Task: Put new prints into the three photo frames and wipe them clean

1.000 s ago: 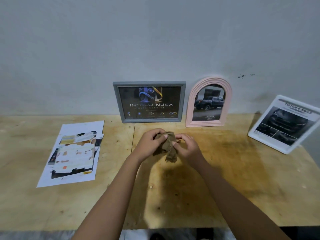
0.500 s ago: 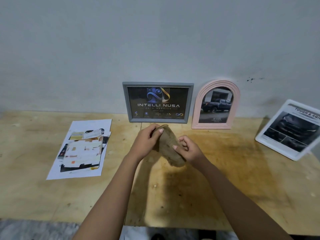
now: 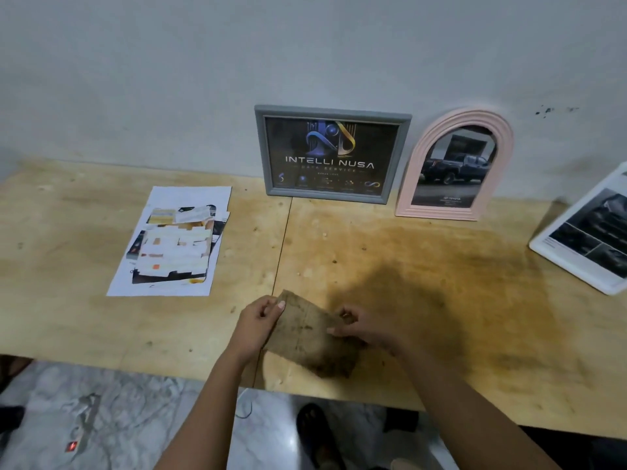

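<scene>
Both hands hold a brown, stained cloth (image 3: 310, 337) spread over the near edge of the plywood tabletop (image 3: 441, 300). The left hand (image 3: 259, 322) pinches its upper left corner between thumb and fingers; the right hand (image 3: 364, 329) grips its right edge. The cloth looks thin, limp and roughly rectangular. At the back, leaning on the wall, stand a grey rectangular frame (image 3: 332, 154) with a dark logo print and, just beside it, a pink ribbed arched frame (image 3: 454, 164) showing a truck. A white frame (image 3: 587, 232) with car pictures leans at the far right. A loose pile of paper prints (image 3: 173, 242) lies flat to the left, well apart from the cloth. Nothing lies between the cloth and the frames.
</scene>
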